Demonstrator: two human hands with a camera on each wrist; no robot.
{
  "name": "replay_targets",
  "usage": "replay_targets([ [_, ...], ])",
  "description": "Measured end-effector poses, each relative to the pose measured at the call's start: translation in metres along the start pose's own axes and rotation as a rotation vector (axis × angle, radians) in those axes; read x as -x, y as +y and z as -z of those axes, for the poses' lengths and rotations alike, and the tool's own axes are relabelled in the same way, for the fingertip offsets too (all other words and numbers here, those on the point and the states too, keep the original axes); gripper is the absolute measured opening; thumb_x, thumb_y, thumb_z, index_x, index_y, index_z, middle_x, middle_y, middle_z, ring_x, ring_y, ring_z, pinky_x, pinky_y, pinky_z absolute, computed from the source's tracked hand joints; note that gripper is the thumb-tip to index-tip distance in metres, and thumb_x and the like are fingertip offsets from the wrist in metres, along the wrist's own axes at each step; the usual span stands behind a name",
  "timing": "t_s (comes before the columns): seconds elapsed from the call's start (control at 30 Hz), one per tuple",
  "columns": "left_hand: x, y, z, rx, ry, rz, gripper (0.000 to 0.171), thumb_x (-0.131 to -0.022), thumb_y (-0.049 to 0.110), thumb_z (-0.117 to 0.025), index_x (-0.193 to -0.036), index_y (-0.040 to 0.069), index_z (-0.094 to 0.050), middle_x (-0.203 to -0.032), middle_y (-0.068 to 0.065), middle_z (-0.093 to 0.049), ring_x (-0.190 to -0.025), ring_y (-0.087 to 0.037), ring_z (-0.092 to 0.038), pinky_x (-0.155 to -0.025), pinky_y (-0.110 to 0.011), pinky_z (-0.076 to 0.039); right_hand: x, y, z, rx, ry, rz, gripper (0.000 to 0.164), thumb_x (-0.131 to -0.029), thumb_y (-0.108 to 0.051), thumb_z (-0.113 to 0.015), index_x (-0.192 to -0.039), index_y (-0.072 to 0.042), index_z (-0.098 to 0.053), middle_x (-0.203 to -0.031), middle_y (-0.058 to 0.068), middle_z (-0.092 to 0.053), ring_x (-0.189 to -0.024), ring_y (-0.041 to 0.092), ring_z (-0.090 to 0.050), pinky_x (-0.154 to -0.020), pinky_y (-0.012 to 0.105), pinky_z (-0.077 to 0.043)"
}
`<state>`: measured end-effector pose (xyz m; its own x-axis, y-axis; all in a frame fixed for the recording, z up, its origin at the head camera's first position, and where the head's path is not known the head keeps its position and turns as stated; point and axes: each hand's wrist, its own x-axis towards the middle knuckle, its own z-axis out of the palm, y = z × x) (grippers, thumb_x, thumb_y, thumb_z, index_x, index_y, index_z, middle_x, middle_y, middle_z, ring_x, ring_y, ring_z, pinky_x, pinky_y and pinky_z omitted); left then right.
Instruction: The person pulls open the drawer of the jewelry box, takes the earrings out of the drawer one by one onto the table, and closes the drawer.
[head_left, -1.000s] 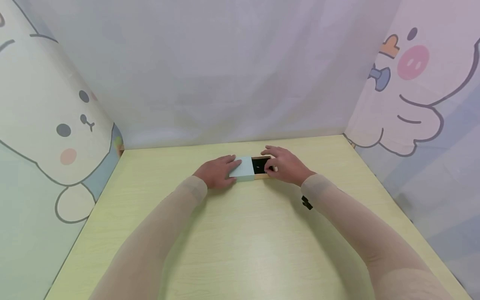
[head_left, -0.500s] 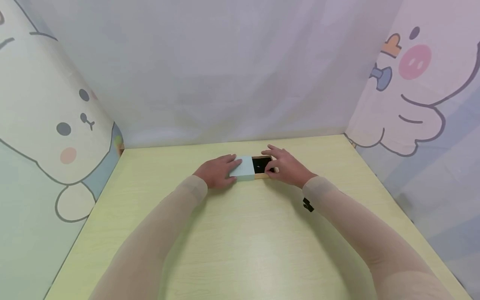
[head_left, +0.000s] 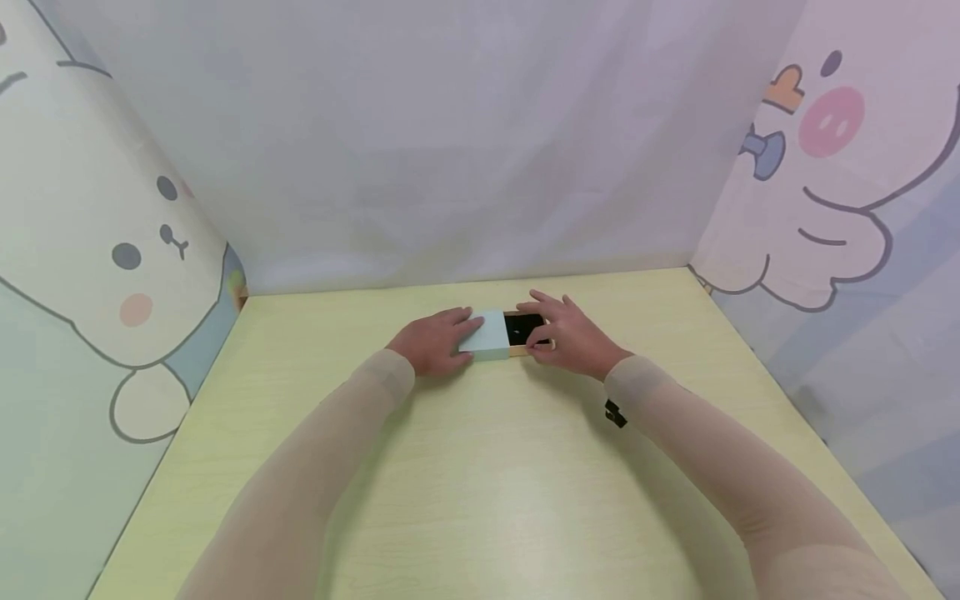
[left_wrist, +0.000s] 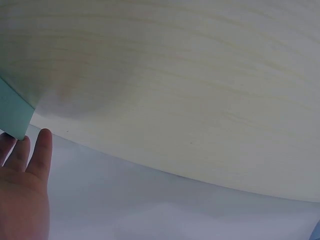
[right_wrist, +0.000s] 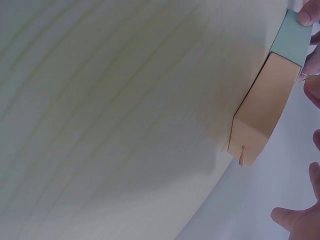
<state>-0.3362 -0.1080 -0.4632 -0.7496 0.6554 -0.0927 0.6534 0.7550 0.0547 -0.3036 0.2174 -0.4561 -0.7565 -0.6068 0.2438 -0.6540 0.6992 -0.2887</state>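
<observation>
A small drawer-style gift box lies near the back of the table. Its pale blue sleeve (head_left: 489, 335) is under my left hand (head_left: 435, 343), thumb on the near side and fingers over the top and far side. From the sleeve's right end projects the tan tray (right_wrist: 267, 97), lined in black (head_left: 519, 330), with a tiny pale mark on the lining. My right hand (head_left: 576, 337) is over the tray's right end, thumb and index fingertips together, other fingers spread. A tiny, thin, spiky piece (right_wrist: 306, 76) shows at those fingertips in the right wrist view; its kind is unclear.
A short ribbon tab (right_wrist: 242, 156) hangs from the tray's end. The pale wooden table (head_left: 480, 483) ends at a plain curtain (head_left: 465, 167) behind, with cartoon-printed curtains (head_left: 127, 250) at the sides. A black wrist device (head_left: 615, 413) shows under the right sleeve.
My right hand has shifted very slightly left over the tray. The left hand and the box sleeve stay where they were.
</observation>
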Motion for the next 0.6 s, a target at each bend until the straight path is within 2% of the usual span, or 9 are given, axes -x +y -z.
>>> replay_targets([
  [0.3, -0.0042, -0.0013, -0.0024, -0.015, -0.017, 0.012, 0.077, -0.118, 0.054, -0.057, -0.187, 0.027, -0.037, -0.194, -0.01, -0.04, -0.181, -0.033, -0.042, -0.143, -0.054, -0.047, 0.0022, -0.0037, -0.0024, -0.02, -0.024, -0.012, 0.006, -0.102, -0.017, -0.094, -0.104, -0.022, -0.095, -0.179, 0.009, -0.062, -0.183, 0.045, -0.034, -0.14, 0.091, -0.022],
  [0.6, -0.0016, 0.0006, -0.0021, -0.004, 0.018, 0.001, 0.076, -0.117, 0.052, -0.057, -0.186, 0.024, -0.04, -0.192, -0.012, -0.043, -0.179, -0.035, -0.046, -0.141, -0.054, -0.049, 0.005, -0.0043, -0.0093, 0.008, -0.018, 0.038, 0.008, -0.1, -0.018, -0.096, -0.101, -0.026, -0.095, -0.181, 0.01, -0.059, -0.18, 0.048, -0.039, -0.141, 0.089, -0.024],
])
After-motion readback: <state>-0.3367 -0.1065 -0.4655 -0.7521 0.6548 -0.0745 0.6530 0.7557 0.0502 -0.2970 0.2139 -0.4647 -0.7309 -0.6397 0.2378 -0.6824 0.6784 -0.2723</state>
